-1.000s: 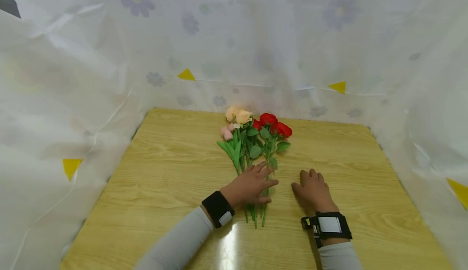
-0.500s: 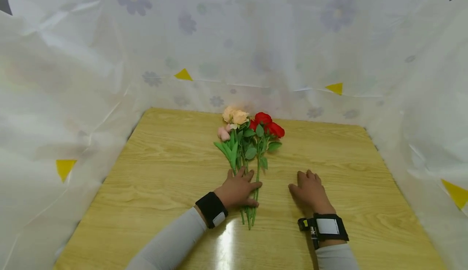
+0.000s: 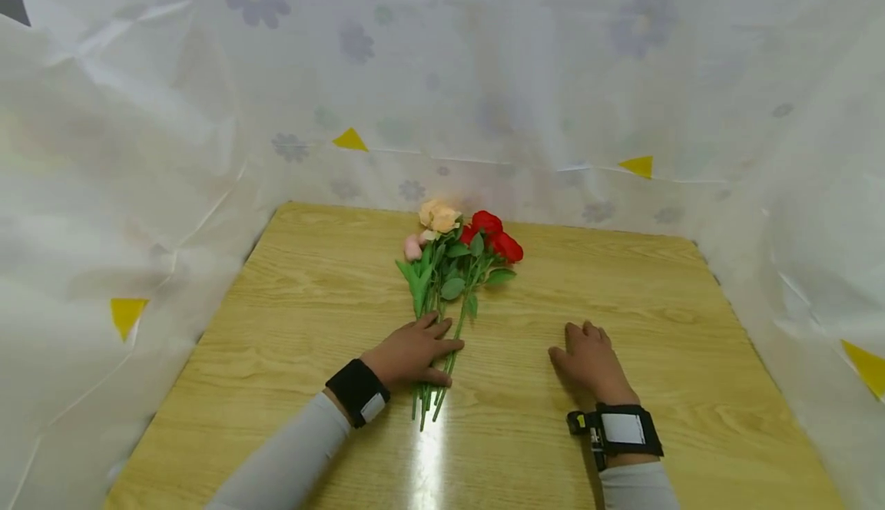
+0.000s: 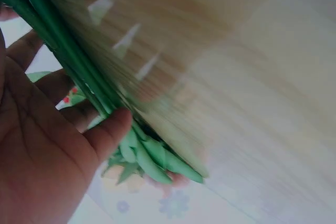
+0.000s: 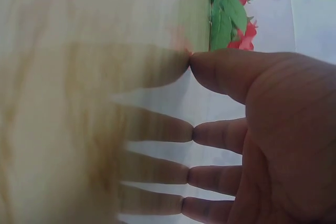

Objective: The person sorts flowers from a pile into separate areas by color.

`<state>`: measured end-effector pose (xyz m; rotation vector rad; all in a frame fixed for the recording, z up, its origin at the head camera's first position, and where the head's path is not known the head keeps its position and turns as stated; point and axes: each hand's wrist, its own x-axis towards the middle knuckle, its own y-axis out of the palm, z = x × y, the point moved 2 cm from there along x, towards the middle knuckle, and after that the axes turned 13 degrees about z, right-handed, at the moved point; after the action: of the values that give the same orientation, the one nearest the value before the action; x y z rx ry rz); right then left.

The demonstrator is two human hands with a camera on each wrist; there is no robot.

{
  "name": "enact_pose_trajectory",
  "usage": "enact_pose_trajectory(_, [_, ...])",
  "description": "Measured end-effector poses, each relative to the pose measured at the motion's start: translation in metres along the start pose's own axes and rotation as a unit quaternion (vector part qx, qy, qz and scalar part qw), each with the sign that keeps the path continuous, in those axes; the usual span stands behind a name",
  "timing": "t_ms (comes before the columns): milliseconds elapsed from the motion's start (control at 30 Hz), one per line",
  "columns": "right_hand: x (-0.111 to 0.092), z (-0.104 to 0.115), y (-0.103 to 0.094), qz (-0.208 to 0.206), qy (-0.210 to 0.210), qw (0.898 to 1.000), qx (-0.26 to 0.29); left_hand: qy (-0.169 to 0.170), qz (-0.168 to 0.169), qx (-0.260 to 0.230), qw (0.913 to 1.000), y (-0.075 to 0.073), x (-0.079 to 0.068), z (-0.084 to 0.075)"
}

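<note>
A loose bunch of flowers lies on the wooden table, blooms toward the back. It has peach blooms (image 3: 439, 216), a pink tulip (image 3: 412, 247) and red roses (image 3: 498, 235), with green stems (image 3: 425, 401) reaching toward the person. Across the stems rests the left hand (image 3: 408, 352), palm down with fingers spread. In the left wrist view, the fingers and thumb of that hand (image 4: 44, 140) touch the green stems (image 4: 68, 51) without curling round them. To the right, the right hand (image 3: 594, 362) sets its fingertips on the tabletop and holds nothing.
The wooden table (image 3: 311, 287) is enclosed at the back and sides by a pale floral sheet (image 3: 525, 95). Small yellow flags (image 3: 350, 140) hang along it on strings. Each wrist wears a black strap (image 3: 357, 392).
The left hand has moved left, and the flowers have slid left with it, the red roses' stems closing in on the others. The right hand has stayed in place.
</note>
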<state>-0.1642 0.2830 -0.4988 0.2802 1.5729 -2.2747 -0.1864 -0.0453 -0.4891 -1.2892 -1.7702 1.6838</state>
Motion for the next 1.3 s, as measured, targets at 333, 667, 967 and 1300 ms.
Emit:
enact_pose_trajectory(333, [-0.012, -0.002, 0.004, 0.007, 0.010, 1.000, 0.022, 0.007, -0.013, -0.047, 0.9988, 0.008, -0.048, 0.038])
enact_pose_trajectory(667, [-0.016, -0.001, 0.007, -0.017, 0.014, 1.000, 0.020, -0.041, -0.021, -0.084, 0.9954, 0.021, -0.111, 0.092])
enact_pose_trajectory(967, [-0.016, 0.002, 0.006, -0.021, 0.021, 0.999, 0.022, -0.085, -0.014, -0.163, 0.9828, 0.026, -0.154, 0.129])
enact_pose_trajectory(1300, [-0.011, 0.005, 0.007, -0.022, 0.021, 0.999, 0.018, -0.122, -0.030, -0.193, 0.9731, 0.028, -0.172, 0.133])
